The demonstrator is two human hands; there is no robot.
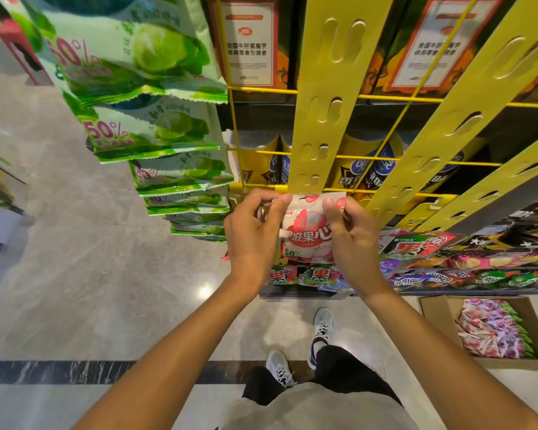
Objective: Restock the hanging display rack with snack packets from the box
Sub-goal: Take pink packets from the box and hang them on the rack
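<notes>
A white and red lychee snack packet (308,234) is held up against the bottom end of the middle yellow hanging strip (320,113). My left hand (252,234) pinches the packet's top left corner. My right hand (354,237) pinches its top right edge. The strip's hooks above the packet are bare. Two more yellow strips (466,119) to the right are bare too. A strip at the left carries several green lime packets (156,131). The cardboard box (441,318) on the floor at lower right holds several mixed snack packets.
Behind the strips a yellow wire grid (261,90) fronts shelves of boxed and bagged snacks. A lower shelf (463,268) under my hands is stacked with colourful packets. My feet stand on the tiled floor below. A red stand is at top left.
</notes>
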